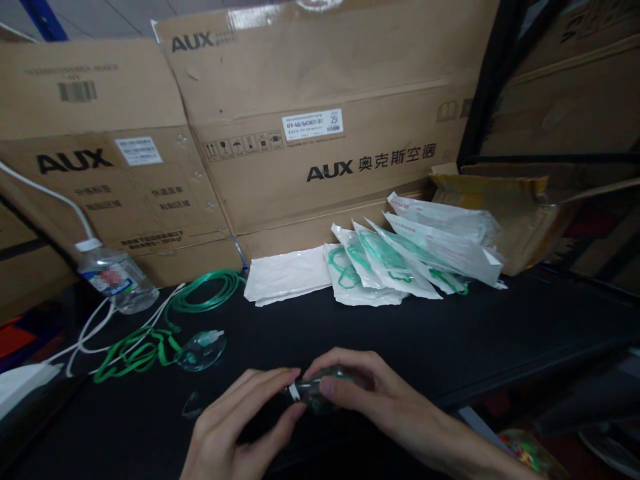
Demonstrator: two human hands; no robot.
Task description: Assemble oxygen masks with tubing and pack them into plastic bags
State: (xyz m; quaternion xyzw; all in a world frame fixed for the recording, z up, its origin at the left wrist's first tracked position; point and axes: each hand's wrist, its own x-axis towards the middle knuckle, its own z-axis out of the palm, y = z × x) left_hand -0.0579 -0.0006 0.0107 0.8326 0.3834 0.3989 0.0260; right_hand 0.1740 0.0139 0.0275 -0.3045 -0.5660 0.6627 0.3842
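Observation:
Near the front of the black tabletop, both of my hands hold a small clear plastic cup-like part with a white band (313, 393). Fingers of my right hand (367, 387) wrap round its rounded body. My left hand (245, 417) pinches the white-banded end between thumb and fingertips. A small clear plastic piece (192, 405) lies just left of my left hand. Farther left is a transparent face mask (203, 350) with a green strap (137, 355). Behind it rests a coil of green tubing (207, 293). The underside of the held part is hidden.
Several white-and-clear packets (395, 260) with green contents lean in a fanned row at the back, beside flat white packets (287, 275). Large cardboard boxes (260, 193) wall off the rear. A clear bottle (120, 277) and white cables (87, 343) are at left; an open carton (525, 230) stands right.

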